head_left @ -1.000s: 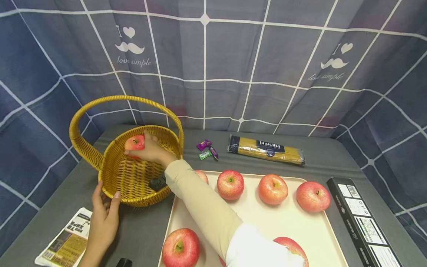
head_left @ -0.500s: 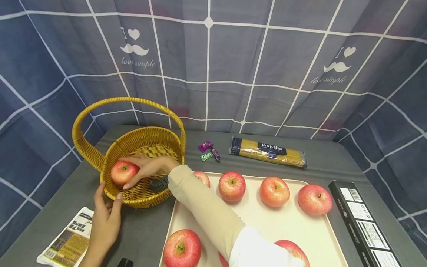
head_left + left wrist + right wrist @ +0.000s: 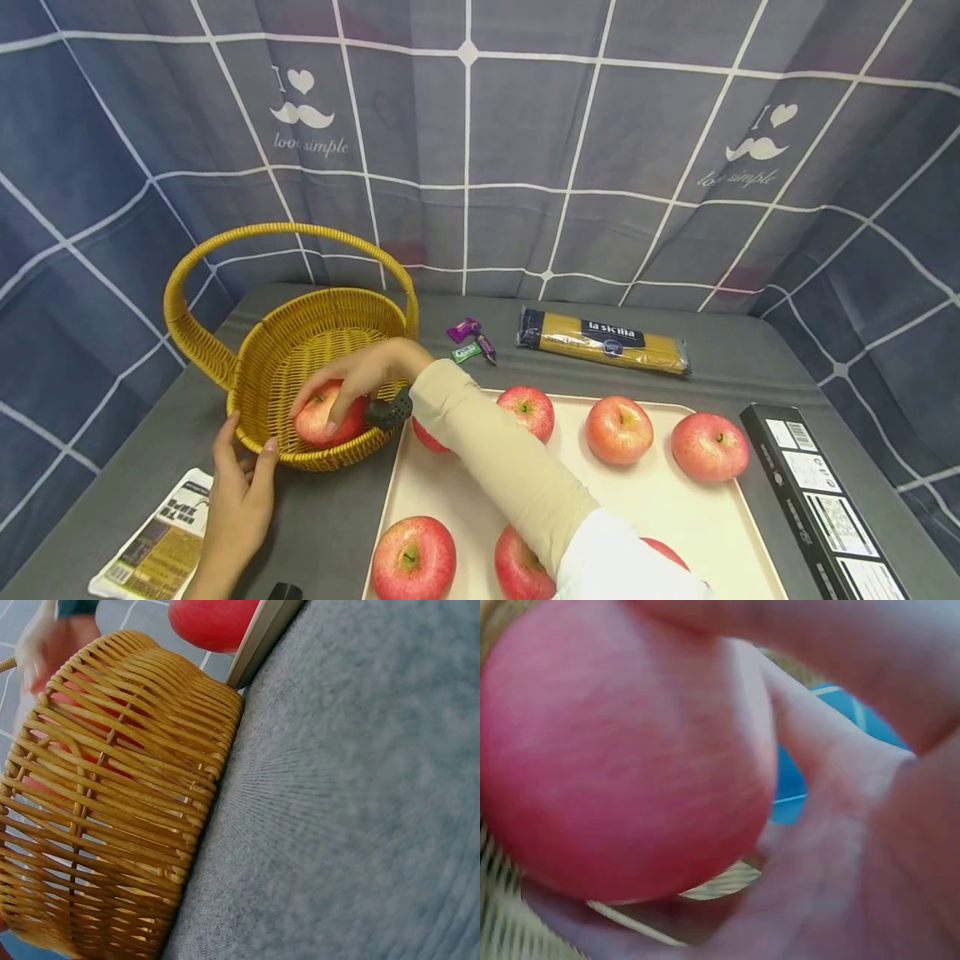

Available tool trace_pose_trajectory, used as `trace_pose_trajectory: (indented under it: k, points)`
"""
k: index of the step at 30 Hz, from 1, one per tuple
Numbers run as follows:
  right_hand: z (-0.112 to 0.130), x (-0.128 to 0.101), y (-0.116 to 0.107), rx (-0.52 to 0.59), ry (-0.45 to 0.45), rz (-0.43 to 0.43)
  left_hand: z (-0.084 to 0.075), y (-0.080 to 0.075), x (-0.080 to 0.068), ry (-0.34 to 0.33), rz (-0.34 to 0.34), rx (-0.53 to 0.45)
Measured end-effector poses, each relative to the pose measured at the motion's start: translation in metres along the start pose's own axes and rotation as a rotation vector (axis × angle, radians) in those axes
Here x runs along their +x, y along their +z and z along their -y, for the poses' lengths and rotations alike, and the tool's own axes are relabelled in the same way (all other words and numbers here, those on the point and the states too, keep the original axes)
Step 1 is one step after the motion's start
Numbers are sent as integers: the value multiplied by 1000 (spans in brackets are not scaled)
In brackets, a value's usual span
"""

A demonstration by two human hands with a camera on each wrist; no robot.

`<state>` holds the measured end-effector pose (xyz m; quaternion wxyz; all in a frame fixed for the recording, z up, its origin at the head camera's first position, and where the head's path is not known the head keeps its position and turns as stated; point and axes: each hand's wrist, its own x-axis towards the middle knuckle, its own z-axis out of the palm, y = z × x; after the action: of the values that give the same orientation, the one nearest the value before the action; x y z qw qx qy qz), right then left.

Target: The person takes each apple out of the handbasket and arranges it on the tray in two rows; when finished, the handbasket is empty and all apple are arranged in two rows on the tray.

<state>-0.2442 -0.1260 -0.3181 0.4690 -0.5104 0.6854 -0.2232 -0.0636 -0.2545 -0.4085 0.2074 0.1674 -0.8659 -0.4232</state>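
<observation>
My right hand [image 3: 360, 375] reaches into the yellow wicker basket [image 3: 300, 354] and grips a red apple [image 3: 318, 417] near its front right side. In the right wrist view, the fingers and thumb curve round the apple [image 3: 622, 757]. My left hand [image 3: 240, 504] is at the basket's front left, its forefinger and thumb touching the outside close to the rim. Its lower fingers are partly hidden. Through the weave of the basket [image 3: 127, 802] in the left wrist view, the red of the apple shows.
A cream tray [image 3: 600, 500] with several apples [image 3: 618, 429] stands right of the basket. Behind it lie a spaghetti pack [image 3: 603, 340] and small wrapped candies [image 3: 467, 340]. A long black box [image 3: 821, 500] lies at the right, a white-and-brown pouch [image 3: 161, 537] at the left.
My right hand has moved the apple inside the basket, first forward toward me, then right to the front right side. My left hand stays at the basket.
</observation>
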Motion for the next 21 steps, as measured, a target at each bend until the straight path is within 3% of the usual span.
trace_pose_trajectory:
  k: [5, 9, 16, 21]
  points:
    - [7, -50, -2, -91, -83, -107, 0, -1, -1, -7, 6, 6]
    - [1, -104, 14, -126, -133, -255, -1, 1, -3, -14, 16, -3]
    - [-41, -224, 82, -92, -124, -678, -3, 4, -5, -11, 35, -16]
    - [-79, -304, 154, -151, -141, -995, -4, 3, -2, -15, 40, -13]
